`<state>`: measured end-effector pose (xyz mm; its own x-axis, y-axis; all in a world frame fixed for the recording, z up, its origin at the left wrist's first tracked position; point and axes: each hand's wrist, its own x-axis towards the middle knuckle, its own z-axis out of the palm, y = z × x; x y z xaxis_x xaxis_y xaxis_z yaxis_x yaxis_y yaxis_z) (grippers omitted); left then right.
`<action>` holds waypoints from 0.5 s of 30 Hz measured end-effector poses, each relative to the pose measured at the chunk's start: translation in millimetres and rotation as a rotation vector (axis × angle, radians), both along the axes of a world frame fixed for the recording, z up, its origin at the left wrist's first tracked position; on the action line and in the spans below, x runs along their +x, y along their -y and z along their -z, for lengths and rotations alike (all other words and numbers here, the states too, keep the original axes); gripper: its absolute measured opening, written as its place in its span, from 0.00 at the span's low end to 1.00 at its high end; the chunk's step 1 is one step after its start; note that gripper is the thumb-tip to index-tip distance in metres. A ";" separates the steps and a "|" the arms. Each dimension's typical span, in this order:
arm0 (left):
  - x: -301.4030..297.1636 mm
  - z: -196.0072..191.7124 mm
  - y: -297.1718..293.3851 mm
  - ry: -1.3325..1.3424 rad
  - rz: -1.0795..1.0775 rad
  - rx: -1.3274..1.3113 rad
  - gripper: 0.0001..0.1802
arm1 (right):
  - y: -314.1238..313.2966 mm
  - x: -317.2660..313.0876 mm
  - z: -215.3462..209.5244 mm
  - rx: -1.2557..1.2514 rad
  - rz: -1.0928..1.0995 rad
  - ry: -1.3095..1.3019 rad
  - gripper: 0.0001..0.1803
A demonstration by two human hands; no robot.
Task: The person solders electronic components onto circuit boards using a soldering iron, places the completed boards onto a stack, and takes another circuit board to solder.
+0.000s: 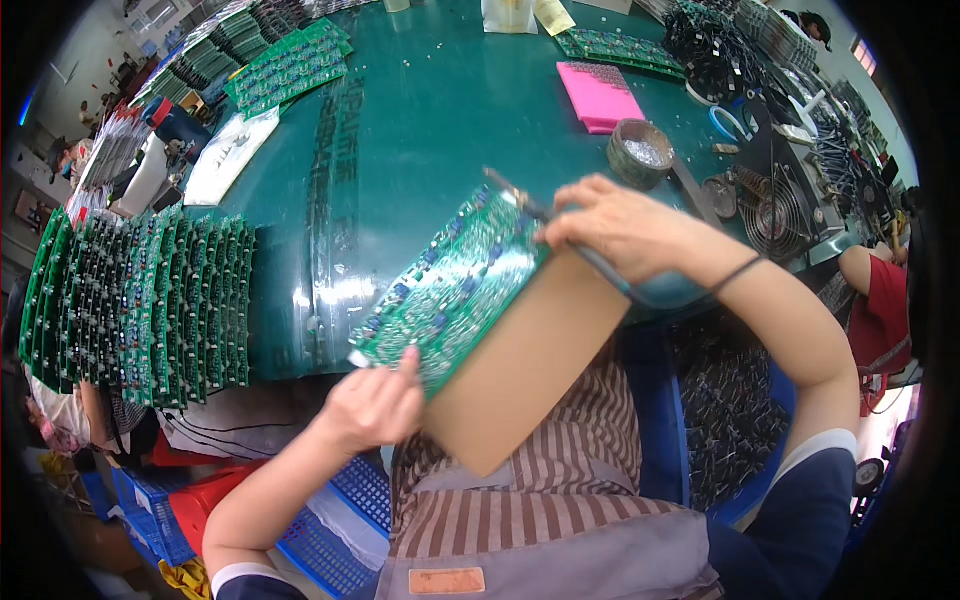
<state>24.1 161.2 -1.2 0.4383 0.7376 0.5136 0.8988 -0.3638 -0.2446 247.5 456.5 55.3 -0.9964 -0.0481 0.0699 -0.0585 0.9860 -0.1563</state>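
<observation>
A green circuit board [440,290] full of small components lies tilted across the near table edge. My left hand [375,405] grips its lower left corner, with the index finger stretched onto the board's face. My right hand [625,225] is closed around a soldering iron [507,188], whose tip points up and left, over the board's far corner. The iron's grey cable passes under my right wrist. Beneath the board, a brown cardboard sheet [530,365] slants over my lap, against a striped apron [560,510]. Whether the tip touches the board, I cannot tell.
Upright rows of circuit boards [190,300] fill the left table edge. Farther right are a round tub [640,155], pink foam [600,97] and a coiled iron holder [768,210]. A blue bin [680,425] of dark parts sits below the right edge; cables pile up behind.
</observation>
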 end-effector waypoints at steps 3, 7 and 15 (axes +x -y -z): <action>71.7 5.4 -24.1 -0.083 -0.190 0.063 0.11 | -19.3 -17.0 7.5 0.044 0.085 -0.115 0.16; 132.4 10.7 -69.1 -0.228 -0.326 0.138 0.18 | -30.2 -31.0 21.6 0.009 0.162 -0.227 0.15; 130.1 -9.8 -75.8 -0.210 -0.210 -0.034 0.14 | -22.6 -25.0 49.6 -0.103 0.299 -0.416 0.15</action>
